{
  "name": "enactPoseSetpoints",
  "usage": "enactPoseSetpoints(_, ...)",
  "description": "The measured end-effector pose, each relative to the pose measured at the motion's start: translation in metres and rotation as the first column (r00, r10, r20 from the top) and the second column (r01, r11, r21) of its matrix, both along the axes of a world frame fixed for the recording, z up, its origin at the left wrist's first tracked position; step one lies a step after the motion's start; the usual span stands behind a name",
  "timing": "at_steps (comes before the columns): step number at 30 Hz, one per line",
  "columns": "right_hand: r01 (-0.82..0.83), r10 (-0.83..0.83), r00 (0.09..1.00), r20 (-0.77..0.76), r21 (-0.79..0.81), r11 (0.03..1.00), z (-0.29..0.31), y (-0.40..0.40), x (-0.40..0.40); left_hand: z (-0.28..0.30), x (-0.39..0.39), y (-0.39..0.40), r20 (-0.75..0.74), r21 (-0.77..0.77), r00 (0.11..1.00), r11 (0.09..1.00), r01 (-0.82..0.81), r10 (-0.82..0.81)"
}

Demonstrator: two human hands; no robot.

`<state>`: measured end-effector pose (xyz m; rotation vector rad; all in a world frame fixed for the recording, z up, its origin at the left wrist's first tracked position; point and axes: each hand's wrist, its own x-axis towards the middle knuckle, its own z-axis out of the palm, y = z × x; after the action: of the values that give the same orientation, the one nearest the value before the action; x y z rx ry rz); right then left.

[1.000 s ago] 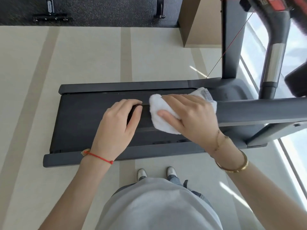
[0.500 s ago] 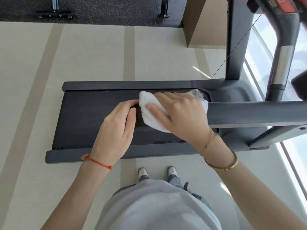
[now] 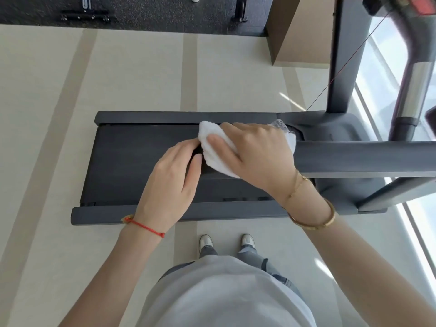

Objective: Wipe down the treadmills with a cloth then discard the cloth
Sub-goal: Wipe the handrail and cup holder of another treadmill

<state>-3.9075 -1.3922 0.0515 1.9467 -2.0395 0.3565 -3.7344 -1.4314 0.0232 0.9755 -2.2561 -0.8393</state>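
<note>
A dark grey treadmill lies across the view, its black belt (image 3: 132, 161) below my hands. Its grey handrail (image 3: 354, 159) runs in from the right at waist height. My left hand (image 3: 172, 182) grips the free end of that rail, fingers curled over it. My right hand (image 3: 257, 154) holds a white cloth (image 3: 217, 156) wrapped over the rail, just right of my left hand. The cloth's left edge touches my left fingers. A label on the cloth sticks out behind my right hand.
The treadmill's upright post (image 3: 342, 67) and a console arm with a silver section (image 3: 410, 90) rise at the right, beside a bright window (image 3: 420, 220). A brown column (image 3: 302, 31) stands behind. Equipment feet (image 3: 85, 14) sit on dark matting at the top. My shoes (image 3: 205, 241) are on pale floor.
My right hand has slid the cloth left along the handrail until it meets my left hand. My left hand has kept its grip on the rail's end.
</note>
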Motion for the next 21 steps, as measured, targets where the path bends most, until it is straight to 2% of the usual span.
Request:
enactPoseSetpoints(2,-0.061,0.070,0.995,0.064,-0.138,0.988,-0.005,0.018,-0.013,0.001,-0.003,0.000,0.020,-0.001,1.000,1.000,-0.008,0.008)
enactPoseSetpoints(4,-0.021,0.033,0.998,0.049,-0.226,0.974,-0.008,0.035,-0.035,0.004,-0.007,-0.001,0.035,-0.035,0.999,0.999,-0.017,0.018)
enactPoseSetpoints(7,0.186,-0.191,0.982,0.006,-0.273,0.944,-0.003,0.049,-0.068,0.013,-0.018,0.001,0.039,-0.086,0.999,0.996,0.015,-0.011)
enactPoseSetpoints(10,0.288,-0.289,0.957,0.033,-0.260,0.922,0.000,0.046,-0.073,0.021,-0.034,0.004,0.054,-0.121,0.997,0.991,0.057,-0.051)
enactPoseSetpoints(12,0.224,-0.214,0.975,0.068,-0.283,0.933,-0.010,0.042,-0.061,0.024,-0.045,0.007,0.071,-0.149,0.995,0.986,0.078,-0.068)
enactPoseSetpoints(14,0.067,-0.049,0.996,0.070,-0.281,0.957,-0.018,0.042,-0.049,0.025,-0.056,0.010,0.079,-0.165,0.994,0.983,0.084,-0.072)
enactPoseSetpoints(16,-0.021,0.041,0.997,0.061,-0.291,0.956,-0.021,0.046,-0.051,0.027,-0.066,0.013,0.073,-0.174,0.996,0.983,0.066,-0.054)
enactPoseSetpoints(21,0.032,-0.007,0.997,0.076,-0.331,0.943,-0.018,0.064,-0.090,0.033,-0.095,0.028,0.074,-0.184,0.995,0.980,0.076,-0.063)
